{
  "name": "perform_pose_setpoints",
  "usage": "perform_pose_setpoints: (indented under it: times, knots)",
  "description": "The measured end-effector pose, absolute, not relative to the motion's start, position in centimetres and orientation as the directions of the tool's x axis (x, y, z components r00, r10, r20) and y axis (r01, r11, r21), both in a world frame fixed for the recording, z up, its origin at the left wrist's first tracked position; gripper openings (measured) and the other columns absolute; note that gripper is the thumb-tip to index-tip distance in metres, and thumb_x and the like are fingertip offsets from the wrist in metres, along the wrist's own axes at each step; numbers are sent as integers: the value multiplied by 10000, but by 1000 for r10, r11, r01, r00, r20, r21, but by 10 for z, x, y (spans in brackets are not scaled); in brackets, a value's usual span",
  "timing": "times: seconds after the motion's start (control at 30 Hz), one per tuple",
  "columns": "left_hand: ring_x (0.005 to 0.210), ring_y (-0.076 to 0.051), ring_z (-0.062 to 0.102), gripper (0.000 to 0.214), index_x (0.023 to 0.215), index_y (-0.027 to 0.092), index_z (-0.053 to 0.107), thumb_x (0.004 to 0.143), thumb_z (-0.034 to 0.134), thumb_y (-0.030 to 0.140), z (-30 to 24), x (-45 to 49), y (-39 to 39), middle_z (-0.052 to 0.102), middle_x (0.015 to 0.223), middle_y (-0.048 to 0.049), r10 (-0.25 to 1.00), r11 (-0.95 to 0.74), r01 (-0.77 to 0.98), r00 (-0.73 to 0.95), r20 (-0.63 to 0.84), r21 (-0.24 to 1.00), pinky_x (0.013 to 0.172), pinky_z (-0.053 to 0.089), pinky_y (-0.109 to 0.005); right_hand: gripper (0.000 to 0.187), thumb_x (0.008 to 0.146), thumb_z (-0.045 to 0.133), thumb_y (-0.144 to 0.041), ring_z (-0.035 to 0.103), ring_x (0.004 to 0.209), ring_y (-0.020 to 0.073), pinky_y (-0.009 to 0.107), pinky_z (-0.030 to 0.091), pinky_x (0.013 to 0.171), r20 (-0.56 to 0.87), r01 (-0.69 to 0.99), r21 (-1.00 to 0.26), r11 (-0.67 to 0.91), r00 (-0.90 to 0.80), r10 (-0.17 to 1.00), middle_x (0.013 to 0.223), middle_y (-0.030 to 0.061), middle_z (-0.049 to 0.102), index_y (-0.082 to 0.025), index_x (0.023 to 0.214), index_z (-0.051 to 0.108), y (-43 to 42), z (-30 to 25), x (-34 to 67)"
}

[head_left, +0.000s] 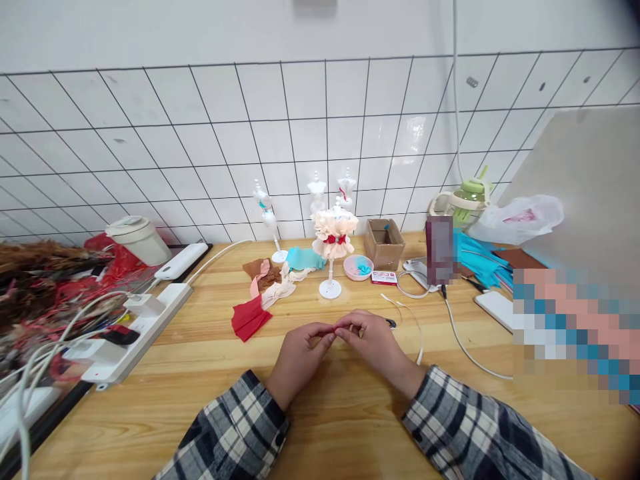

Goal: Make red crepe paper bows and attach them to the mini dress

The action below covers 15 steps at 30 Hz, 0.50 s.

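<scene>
My left hand (303, 353) and my right hand (369, 343) meet fingertip to fingertip over the table, both closed in a pinch. Between them shows a tiny red piece (335, 329), mostly covered by the fingers; its material is too small to tell. Beyond the hands a small white mannequin on a stand wears a cream ruffled dress (334, 233) with a red sash. Left of it lie a folded red cloth (250, 319), cream cloth strips (280, 288), a brown cloth (267, 272) and a turquoise cloth (306, 259).
Behind stand more mini mannequins (270, 223), a pink dish (358, 268) with turquoise scraps, and a cardboard box (385, 244). A white power strip (143, 333) with cables runs along the left. A thin ribbon (418, 327) and a cable (463, 347) lie right of my right hand.
</scene>
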<state>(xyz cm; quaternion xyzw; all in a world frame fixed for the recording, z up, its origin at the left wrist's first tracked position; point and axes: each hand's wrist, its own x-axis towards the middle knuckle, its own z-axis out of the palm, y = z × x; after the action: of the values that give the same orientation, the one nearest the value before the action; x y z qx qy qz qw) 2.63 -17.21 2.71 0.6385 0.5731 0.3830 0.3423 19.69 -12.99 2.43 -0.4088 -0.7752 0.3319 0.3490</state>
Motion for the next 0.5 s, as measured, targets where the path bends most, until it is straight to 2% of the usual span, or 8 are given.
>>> perform_pose_setpoints:
  times: [0.1, 0.2, 0.5]
  knots:
    - [722, -184, 653, 205, 862, 197, 736, 802, 590, 329, 29, 30, -173, 739, 786, -39, 998, -62, 432, 33, 53, 900, 691, 501, -265, 82, 790, 641, -265, 579, 637, 139, 253, 428, 604, 234, 392, -832, 392, -392, 890, 744, 6, 683, -221, 820, 703, -132, 24, 196]
    - [669, -171, 631, 210, 835, 179, 731, 779, 614, 344, 30, 32, -174, 728, 738, -37, 999, -38, 370, 2, 40, 928, 645, 490, -254, 113, 774, 655, -313, 565, 582, 131, 241, 418, 554, 160, 368, -880, 299, -362, 918, 697, 3, 681, -208, 770, 697, -131, 24, 195]
    - [644, -153, 607, 227, 790, 161, 701, 693, 689, 366, 27, 26, -168, 714, 733, -28, 991, 34, 74, -134, -23, 997, 626, 481, -253, 190, 754, 649, -375, 521, 533, 117, 232, 393, 510, 78, 301, -936, 183, -329, 941, 659, 2, 645, -186, 755, 664, -130, 21, 190]
